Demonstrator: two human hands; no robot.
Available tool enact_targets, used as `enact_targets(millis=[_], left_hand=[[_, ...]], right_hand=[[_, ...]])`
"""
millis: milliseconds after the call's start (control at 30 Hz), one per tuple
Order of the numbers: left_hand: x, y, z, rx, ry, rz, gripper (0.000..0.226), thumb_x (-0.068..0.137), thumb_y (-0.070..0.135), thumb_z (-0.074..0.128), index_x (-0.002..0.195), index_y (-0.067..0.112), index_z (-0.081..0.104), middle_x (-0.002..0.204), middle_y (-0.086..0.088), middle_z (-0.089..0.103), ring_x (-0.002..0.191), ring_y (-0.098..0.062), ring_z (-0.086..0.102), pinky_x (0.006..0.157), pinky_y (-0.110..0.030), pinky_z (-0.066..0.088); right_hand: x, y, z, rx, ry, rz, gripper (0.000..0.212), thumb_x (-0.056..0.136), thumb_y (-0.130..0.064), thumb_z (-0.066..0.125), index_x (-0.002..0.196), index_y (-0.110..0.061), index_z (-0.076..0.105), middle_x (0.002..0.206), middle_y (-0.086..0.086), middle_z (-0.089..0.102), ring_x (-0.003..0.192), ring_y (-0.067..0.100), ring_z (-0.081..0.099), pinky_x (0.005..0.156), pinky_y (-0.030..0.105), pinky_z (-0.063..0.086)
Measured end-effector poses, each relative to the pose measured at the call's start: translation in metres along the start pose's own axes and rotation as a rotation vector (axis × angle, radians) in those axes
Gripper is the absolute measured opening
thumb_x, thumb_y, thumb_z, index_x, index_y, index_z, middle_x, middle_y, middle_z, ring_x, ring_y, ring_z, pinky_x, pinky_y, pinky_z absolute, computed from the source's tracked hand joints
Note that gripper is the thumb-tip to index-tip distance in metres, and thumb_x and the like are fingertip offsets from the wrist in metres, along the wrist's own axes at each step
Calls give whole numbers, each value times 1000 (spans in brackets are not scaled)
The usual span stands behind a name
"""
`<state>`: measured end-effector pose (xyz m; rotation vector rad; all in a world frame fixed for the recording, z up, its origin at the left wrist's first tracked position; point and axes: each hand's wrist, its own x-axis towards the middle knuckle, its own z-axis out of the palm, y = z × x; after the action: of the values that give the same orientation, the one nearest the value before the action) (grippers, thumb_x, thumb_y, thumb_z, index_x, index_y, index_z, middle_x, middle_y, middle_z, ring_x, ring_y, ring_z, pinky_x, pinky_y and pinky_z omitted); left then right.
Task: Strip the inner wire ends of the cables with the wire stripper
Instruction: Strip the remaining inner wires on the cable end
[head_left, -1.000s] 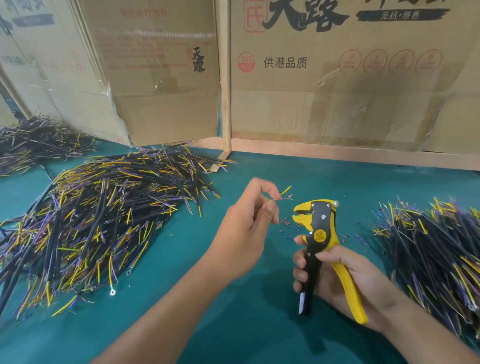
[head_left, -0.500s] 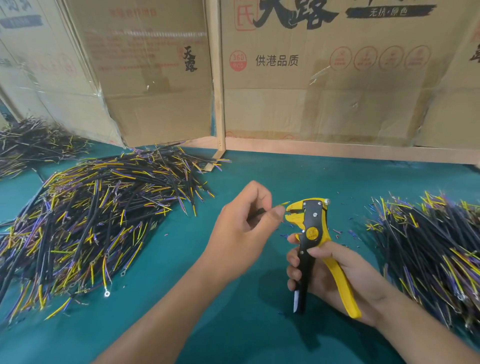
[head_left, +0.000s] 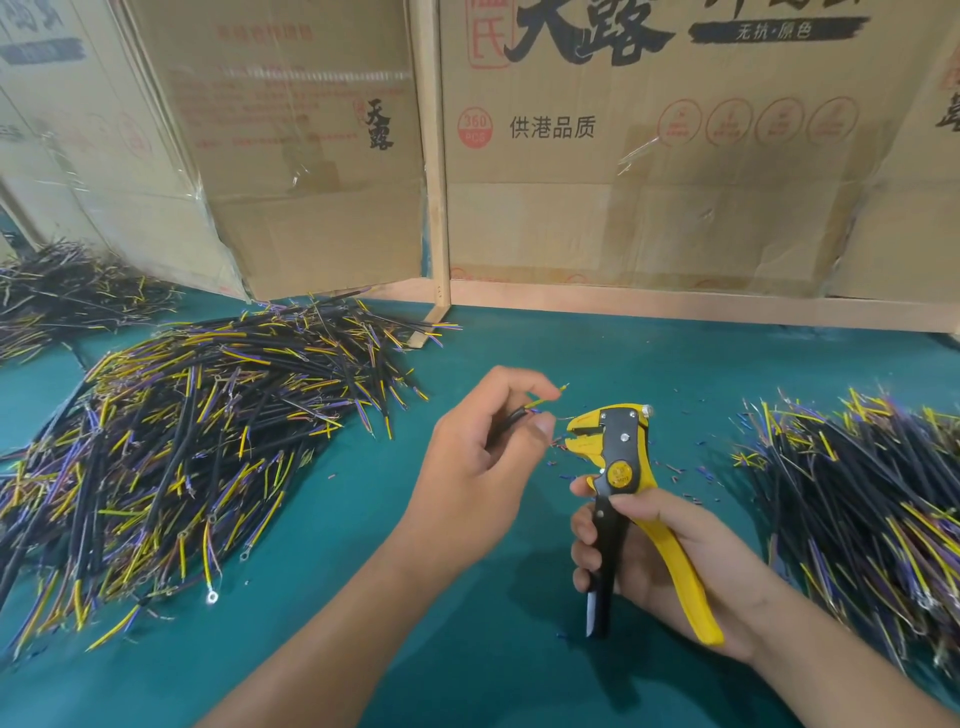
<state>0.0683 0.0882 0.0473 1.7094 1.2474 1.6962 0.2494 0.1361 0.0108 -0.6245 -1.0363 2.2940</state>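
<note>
My left hand (head_left: 480, 457) pinches a short black cable (head_left: 514, 417) between thumb and fingers. Its yellow inner wire (head_left: 545, 399) sticks out up and to the right, and a purple inner wire end reaches toward the stripper's jaws. My right hand (head_left: 660, 545) grips the handles of a yellow and black wire stripper (head_left: 618, 457), held upright with its jaws facing left, just right of my left thumb. Whether the purple wire end sits inside the jaws is unclear.
A large heap of black cables (head_left: 182, 441) with yellow and purple wires lies at the left on the green table (head_left: 467, 649). Another heap (head_left: 872, 493) lies at the right, a third (head_left: 62, 291) at far left. Cardboard boxes (head_left: 649, 156) stand behind. Insulation scraps (head_left: 691, 473) dot the table.
My left hand drew the cable back slightly from the jaws, and the yellow wire now points up and right again. The stripper has stayed in about the same place.
</note>
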Motion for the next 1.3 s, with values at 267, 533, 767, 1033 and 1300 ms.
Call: enact_targets(millis=[267,533,767,1033,1300], left_hand=[[1,-1,0,95,41,-5,26,85,5,52,101,23,63,67,-3,37,59,-11,32,56,-18,31],[-1,1,0,241,37,74,18,90,22,51,90,15,67,75,16,54,67,-5,49,64,-14,33],[-1,2,1,249,61,19,10,79,29,55,80,25,63,77,11,58,73,-16,53,66,-35,45],[0,0,1,257,95,-23,19,70,30,45,75,28,64,67,16,55,61,-7,47,61,-21,33],[-1,3,-1,259,82,-15,11,74,30,52,72,22,60,68,10,59,67,-17,55,63,-37,45]], right_hand=[[-2,2,1,0,-47,-32,42,73,-13,70,112,-3,60,84,21,52,68,34,50,68,49,50],[-7,0,1,-37,-54,-98,36,82,-6,62,117,2,62,100,28,60,86,40,61,84,56,52],[-8,-1,4,-87,-104,-71,37,79,-9,68,115,-3,65,97,24,60,85,38,60,87,56,51],[-9,0,5,-113,-112,-73,34,84,-5,59,117,-1,64,98,25,61,87,39,60,86,54,52],[-11,-2,2,-172,-192,-43,41,85,-9,62,125,-2,59,94,23,59,85,37,58,91,58,49]])
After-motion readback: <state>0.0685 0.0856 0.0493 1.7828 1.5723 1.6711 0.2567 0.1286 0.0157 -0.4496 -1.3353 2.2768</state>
